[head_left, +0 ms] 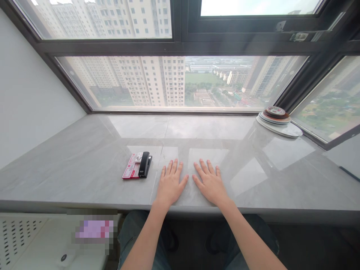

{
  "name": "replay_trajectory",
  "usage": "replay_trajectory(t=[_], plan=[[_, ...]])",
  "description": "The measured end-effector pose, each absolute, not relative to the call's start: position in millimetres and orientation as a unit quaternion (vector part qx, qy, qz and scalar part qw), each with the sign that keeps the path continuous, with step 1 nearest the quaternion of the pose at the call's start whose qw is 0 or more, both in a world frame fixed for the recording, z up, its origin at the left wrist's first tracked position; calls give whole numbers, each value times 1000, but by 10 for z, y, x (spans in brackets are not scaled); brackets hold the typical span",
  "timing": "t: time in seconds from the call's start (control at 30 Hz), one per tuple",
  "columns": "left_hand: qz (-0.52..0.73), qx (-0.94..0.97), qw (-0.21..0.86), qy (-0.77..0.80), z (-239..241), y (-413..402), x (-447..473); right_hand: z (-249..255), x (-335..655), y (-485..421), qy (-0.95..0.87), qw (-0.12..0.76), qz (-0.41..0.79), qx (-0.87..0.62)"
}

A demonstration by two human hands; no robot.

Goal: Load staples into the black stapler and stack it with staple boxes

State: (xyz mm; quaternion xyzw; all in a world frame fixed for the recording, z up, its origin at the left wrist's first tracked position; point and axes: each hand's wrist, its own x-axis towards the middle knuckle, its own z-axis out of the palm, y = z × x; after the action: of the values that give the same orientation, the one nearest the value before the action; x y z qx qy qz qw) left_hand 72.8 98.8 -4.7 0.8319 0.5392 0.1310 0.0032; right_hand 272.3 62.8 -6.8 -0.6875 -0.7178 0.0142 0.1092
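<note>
My left hand (170, 183) lies flat on the grey stone counter (84, 161), palm down with its fingers spread. Beside it, my right hand (210, 182) rests the same way, a small gap between the two thumbs. Neither hand holds anything. A black stapler (144, 165) is to the left of my left hand, apart from it. Against the stapler's left side are several small red and white boxes (131, 166), lying flat; a smaller whitish box (138, 157) sits at their upper right.
A stack of round plates or coasters (277, 119) stands in the far right corner by the window (180, 84). The counter's front edge (197, 208) runs just before my body. At lower left is a white cabinet (42, 243) with perforations and a pixelated purple patch.
</note>
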Motion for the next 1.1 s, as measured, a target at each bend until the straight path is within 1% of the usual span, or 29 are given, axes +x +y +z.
replay_trajectory(t=[0.37, 1.1], plan=[[135, 833, 5, 537, -38, 990, 717, -66, 2723, 628, -716, 100, 19, -691], [137, 833, 3, 535, -31, 987, 717, -67, 2724, 620, -715, 110, 18, -690]])
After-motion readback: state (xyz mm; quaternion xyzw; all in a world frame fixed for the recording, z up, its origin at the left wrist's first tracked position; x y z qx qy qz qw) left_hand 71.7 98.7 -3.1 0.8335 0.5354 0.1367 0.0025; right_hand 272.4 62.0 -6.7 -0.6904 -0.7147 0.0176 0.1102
